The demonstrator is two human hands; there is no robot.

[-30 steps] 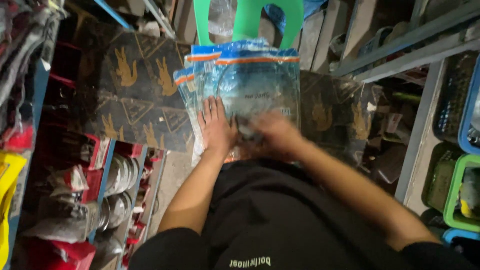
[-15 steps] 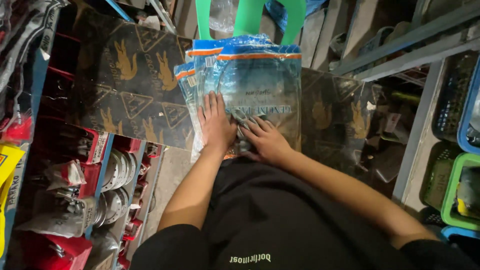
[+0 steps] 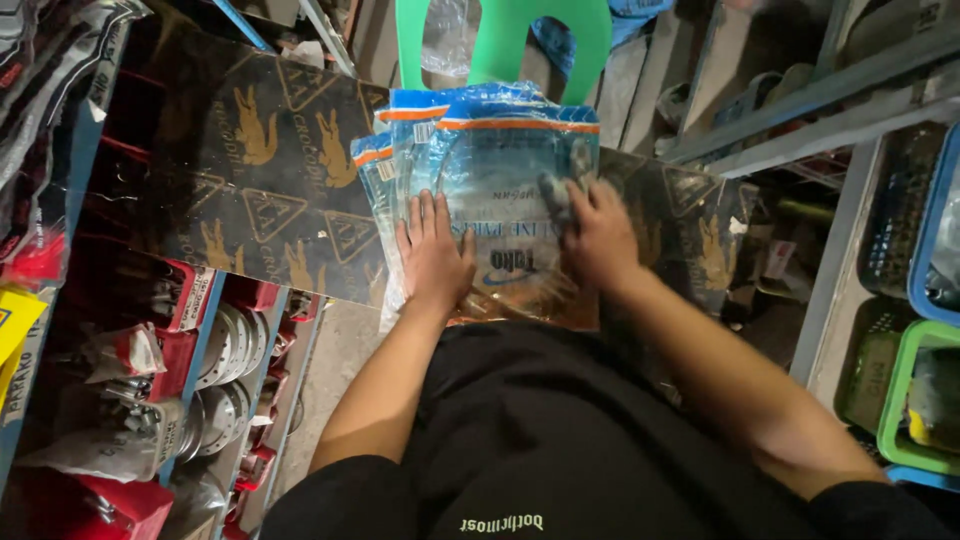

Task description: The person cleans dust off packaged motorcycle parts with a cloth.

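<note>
1. The work surface is a dark board (image 3: 250,190) printed with gold animal figures and triangles. It lies across a narrow aisle and serves as a desk.
2. The room is a crowded storeroom. Shelves (image 3: 130,370) on the left hold red trays and bagged metal discs. Grey metal racks (image 3: 830,110) stand on the right.
3. A green plastic chair (image 3: 500,40) stands beyond the board, with clear plastic draped in its back opening.
4. A stack of flat clear packets (image 3: 500,170) lies on the board in front of the person. At least three show, fanned at the left edge; each has a blue header with an orange stripe.
5. The top packet carries blue lettering near its middle and a small white label near its top left corner.
6. The left hand (image 3: 435,255) lies flat on the stack, fingers spread, palm pressing down.
7. The right hand (image 3: 595,235) rests on the top packet, fingers curled around a small grey thing (image 3: 555,195); what it is I cannot tell.
8. Two baskets sit at the right edge, one blue (image 3: 935,210) and one green (image 3: 915,400).
9. A yellow sign (image 3: 15,325) shows at the far left.
</note>
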